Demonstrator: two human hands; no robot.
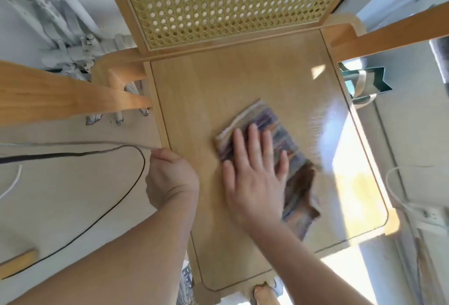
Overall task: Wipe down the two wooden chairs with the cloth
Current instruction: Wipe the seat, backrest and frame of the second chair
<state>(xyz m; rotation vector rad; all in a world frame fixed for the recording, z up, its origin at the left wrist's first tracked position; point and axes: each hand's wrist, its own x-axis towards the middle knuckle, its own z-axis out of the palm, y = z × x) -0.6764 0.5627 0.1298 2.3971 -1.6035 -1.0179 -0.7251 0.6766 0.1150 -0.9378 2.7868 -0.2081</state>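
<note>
The chair [206, 100] fills the middle of the view, its wooden seat facing up and its woven cane back [223, 3] at twelve o'clock. The cloth [264, 129], striped in purple, blue and brown, lies on the seat a little toward three o'clock of centre. The right hand [255, 173] lies flat on the cloth, palm down, fingers straight and slightly spread, pointing to twelve o'clock. The left hand [170, 178] grips the seat's edge at nine o'clock; its fingers curl under the edge, so I cannot tell how they lie. An armrest [60, 95] crosses at ten o'clock. A dark cable [136, 183] loops on the floor at eight o'clock. At two o'clock a green paper bag [369, 81] with pale handles stands beside the seat; its contents cannot be seen. A white power strip [430, 214] lies at four o'clock.
</note>
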